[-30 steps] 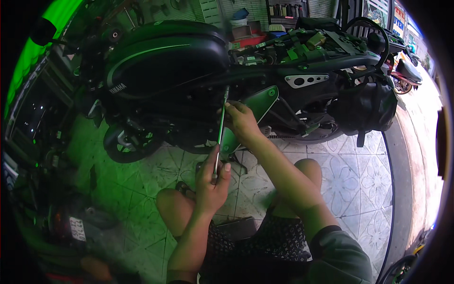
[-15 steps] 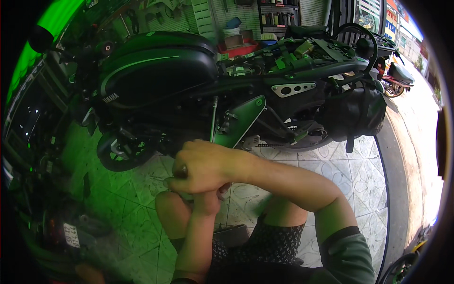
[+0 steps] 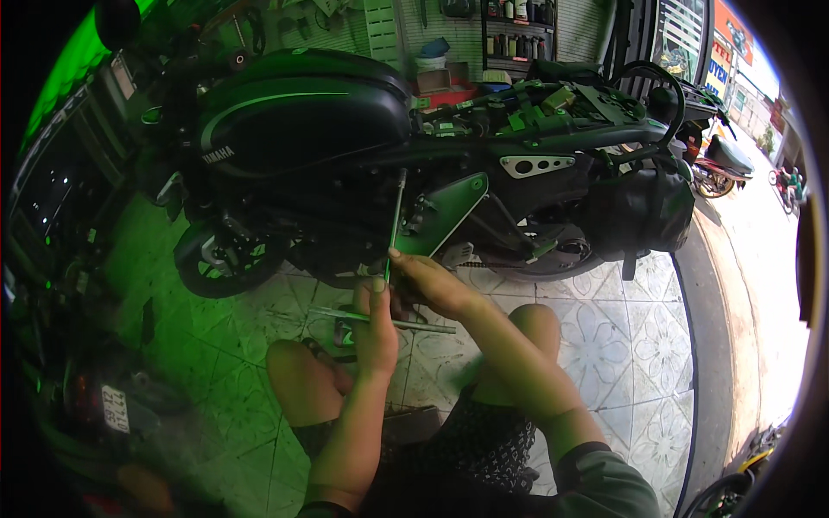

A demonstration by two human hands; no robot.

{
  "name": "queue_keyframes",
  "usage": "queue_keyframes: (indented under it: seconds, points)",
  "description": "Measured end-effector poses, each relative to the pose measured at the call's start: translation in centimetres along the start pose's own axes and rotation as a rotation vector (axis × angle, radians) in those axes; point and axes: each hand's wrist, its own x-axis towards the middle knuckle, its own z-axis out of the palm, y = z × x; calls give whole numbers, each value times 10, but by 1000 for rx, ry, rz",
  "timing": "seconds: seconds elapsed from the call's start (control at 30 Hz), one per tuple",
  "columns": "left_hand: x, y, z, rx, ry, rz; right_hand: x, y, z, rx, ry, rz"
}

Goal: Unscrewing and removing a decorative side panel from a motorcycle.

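Beside the black motorcycle (image 3: 302,129), a long T-handle wrench (image 3: 394,226) is held upright, its tip up under the fuel tank (image 3: 294,112). Its lower shaft is gripped by the left hand (image 3: 376,321) and pinched by the right hand (image 3: 432,285). The crossbar (image 3: 380,319) is seen over the tiled floor (image 3: 604,345).

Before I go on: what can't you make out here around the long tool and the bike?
Head view only:
- Tip of the long tool: lost in the dark frame under the tank.
- Its lower end: covered by the left hand and right hand.
- Rod on the floor: partly behind the left hand.
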Motion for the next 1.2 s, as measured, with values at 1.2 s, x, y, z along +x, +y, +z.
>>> queue_keyframes:
  seconds: [1.2]
  points:
    - [-47,82,-32,1408,326,1061,18,16,25,646,-451,45]
